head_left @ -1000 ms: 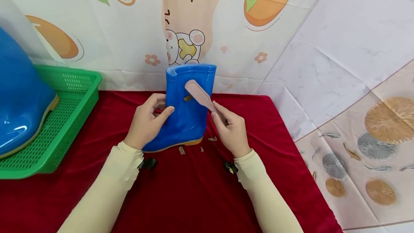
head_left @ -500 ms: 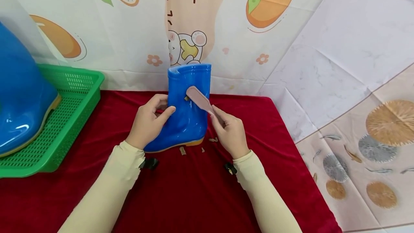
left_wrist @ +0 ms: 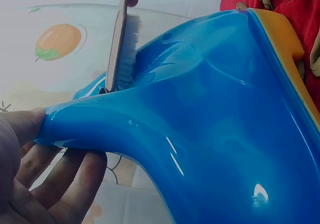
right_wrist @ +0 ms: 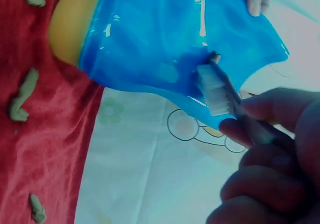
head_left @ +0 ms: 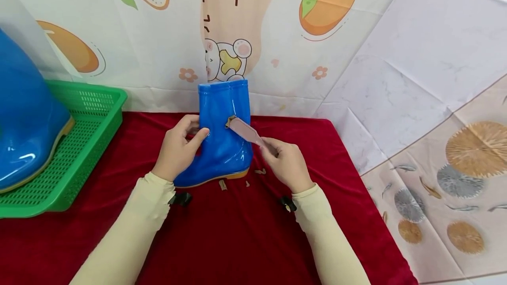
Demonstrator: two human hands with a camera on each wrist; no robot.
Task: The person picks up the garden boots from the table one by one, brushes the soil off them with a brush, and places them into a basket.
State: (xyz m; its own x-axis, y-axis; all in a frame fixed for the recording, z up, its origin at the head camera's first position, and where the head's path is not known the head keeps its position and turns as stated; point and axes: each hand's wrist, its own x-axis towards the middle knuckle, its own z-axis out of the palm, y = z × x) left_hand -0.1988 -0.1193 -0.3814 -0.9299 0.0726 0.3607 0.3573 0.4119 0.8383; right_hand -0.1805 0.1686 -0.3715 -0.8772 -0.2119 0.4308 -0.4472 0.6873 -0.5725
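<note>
A glossy blue rain boot (head_left: 222, 148) with a yellow-brown sole stands on the red cloth, toe to the left. My left hand (head_left: 178, 151) grips its shaft from the left, thumb in front; the left wrist view shows the fingers (left_wrist: 85, 179) on the other side. My right hand (head_left: 287, 162) holds a pinkish brush (head_left: 248, 133) by its handle. Pale bristles (right_wrist: 212, 91) face the boot and lie close against its shaft in the right wrist view. Right at the brush's tip, a small brown clay-like smear (head_left: 229, 120) sticks to the boot.
Several brown clay-like bits (head_left: 223, 184) lie on the red cloth (head_left: 237, 241) around the heel. On the left, a green plastic basket (head_left: 112, 118) holds another blue boot (head_left: 23, 131). A printed curtain (head_left: 158, 56) hangs close behind the boot.
The brush has come down and tilted flatter, from above the brown smear to beside it. The boot's top has swung slightly left, with the left hand still on it.
</note>
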